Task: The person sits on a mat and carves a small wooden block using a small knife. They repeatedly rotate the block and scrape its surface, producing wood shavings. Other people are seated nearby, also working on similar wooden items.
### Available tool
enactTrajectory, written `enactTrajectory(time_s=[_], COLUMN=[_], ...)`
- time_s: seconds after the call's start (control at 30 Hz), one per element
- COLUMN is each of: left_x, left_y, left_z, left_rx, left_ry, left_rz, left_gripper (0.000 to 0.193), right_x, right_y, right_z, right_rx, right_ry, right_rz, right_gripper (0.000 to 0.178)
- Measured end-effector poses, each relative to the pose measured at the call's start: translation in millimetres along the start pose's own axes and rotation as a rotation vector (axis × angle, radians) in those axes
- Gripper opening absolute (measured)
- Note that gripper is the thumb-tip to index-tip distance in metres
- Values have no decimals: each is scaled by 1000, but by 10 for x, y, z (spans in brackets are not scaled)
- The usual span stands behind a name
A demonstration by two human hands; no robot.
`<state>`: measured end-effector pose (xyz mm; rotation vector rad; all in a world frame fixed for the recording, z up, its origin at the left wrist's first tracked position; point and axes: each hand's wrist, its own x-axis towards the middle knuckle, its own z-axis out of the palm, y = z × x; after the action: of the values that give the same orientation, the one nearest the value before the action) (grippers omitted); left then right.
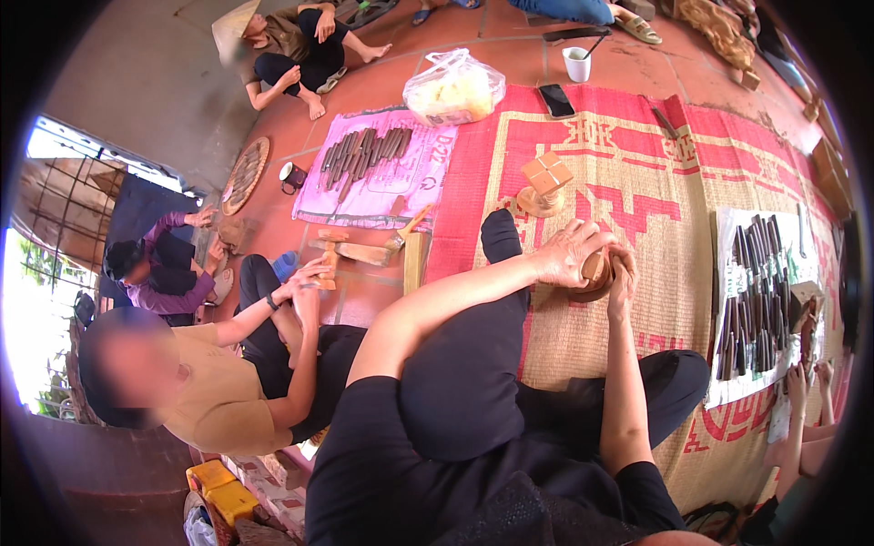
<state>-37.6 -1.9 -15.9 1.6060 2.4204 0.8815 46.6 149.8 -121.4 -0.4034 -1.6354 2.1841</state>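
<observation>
On the mat before my crossed legs, both hands close around a small round brown piece that looks like wood. My left hand curls over its top and left side. From the right, my right hand presses its fingers against the edge. A wider brown disc or base shows partly below it; the fingers hide the rest. Just beyond my left hand stands a square light-brown block with pale crossing lines, on a round wooden stand.
Dark sticks lie on a pink sack; more dark sticks cover a white sheet at right. A phone, a white cup and a plastic bag lie ahead. Left of me sits a person near wooden mallets.
</observation>
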Motion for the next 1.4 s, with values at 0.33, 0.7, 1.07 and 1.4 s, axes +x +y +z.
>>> enactTrajectory(time_s=[0.33,0.7,1.07,1.4], left_x=[-23,-11,-13,-94], left_y=[14,6,16,-2], left_z=[-44,-22,-47,31], left_rx=[32,25,16,17], left_ry=[-23,-11,-4,-5], left_rz=[-35,-22,-32,-44], left_gripper=[88,89,88,88], right_x=[-136,-263,-459,-649], right_y=[49,386,203,-83], right_z=[-13,5,346,400], right_rx=[-182,-64,-142,91], right_ry=[125,218,271,172], right_rz=[67,20,-173,-116], right_gripper=[23,27,29,45])
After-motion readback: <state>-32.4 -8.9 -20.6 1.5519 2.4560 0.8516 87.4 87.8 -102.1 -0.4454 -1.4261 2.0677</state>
